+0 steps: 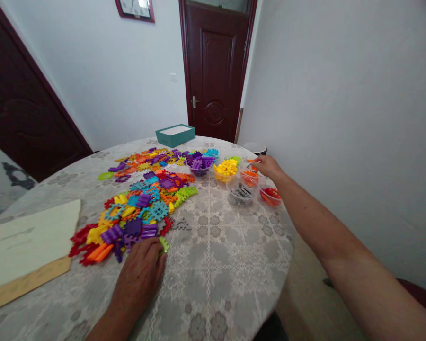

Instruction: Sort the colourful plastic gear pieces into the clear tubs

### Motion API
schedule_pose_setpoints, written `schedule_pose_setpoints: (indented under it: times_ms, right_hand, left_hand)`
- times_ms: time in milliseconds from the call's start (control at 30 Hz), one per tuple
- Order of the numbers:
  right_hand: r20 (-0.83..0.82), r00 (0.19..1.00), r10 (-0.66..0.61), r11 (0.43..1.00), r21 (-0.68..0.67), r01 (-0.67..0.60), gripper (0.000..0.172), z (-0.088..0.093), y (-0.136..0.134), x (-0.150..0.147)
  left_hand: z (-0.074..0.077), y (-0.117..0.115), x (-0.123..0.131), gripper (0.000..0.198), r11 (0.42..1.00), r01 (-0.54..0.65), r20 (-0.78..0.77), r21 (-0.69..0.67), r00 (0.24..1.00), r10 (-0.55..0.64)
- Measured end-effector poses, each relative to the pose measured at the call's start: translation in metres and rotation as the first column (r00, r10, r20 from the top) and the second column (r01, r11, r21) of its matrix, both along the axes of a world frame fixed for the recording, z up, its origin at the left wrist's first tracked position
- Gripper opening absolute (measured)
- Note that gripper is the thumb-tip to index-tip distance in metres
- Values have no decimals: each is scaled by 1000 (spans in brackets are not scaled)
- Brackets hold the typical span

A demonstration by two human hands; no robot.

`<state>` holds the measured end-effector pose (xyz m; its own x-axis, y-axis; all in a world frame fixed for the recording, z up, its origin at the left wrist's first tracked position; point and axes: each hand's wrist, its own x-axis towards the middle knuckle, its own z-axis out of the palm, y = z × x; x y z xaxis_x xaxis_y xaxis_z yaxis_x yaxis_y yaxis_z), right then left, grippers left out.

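My left hand (144, 265) rests low on the table at the near edge of a mixed pile of plastic building pieces (133, 227). Its fingers are curled, and a lime-green building piece (164, 244) sticks out at the fingertips. My right hand (267, 167) reaches far out on the right, fingers pinched on a small orange building piece (255, 160). Beneath it stands a clear bowl with orange pieces (249, 177). A bowl of red pieces (270, 196) sits just nearer, and one of grey pieces (242, 193) is to the left.
Bowls of yellow pieces (226, 169) and purple pieces (200, 163) stand further left. A second loose pile (149, 160) lies behind the first. The teal box (175, 136) is at the far table edge; a cream board (31, 241) lies at left. A wall rises on the right.
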<state>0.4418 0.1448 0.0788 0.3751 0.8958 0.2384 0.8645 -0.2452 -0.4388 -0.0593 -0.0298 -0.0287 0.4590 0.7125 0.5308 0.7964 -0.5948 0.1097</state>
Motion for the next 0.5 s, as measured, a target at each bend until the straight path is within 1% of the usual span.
schedule_pose_setpoints:
  times_ms: [100, 200, 300, 367, 433, 500]
  right_hand:
    - [-87, 996, -37, 999, 4, 38, 43, -3, 1, 5]
    - [-81, 994, -67, 998, 5, 67, 47, -5, 5, 8]
    - [-66, 994, -82, 996, -27, 80, 42, -3, 13, 8]
    - [-54, 995, -85, 995, -55, 82, 36, -1, 18, 6]
    - [-40, 996, -81, 993, -85, 77, 33, 1, 20, 4]
    - [-26, 997, -68, 991, -117, 65, 32, 2, 19, 3]
  left_hand:
    - [-4, 1, 0, 12, 999, 33, 32, 1, 999, -33]
    - [-10, 3, -1, 12, 999, 53, 30, 1, 998, -53]
    - [-16, 5, -2, 12, 998, 65, 4, -15, 998, -65]
    - [-17, 4, -2, 12, 998, 57, -6, -31, 998, -58]
    - [-14, 1, 0, 13, 998, 34, -10, -53, 999, -35]
    - [-9, -3, 4, 17, 996, 11, -14, -89, 1000, -12]
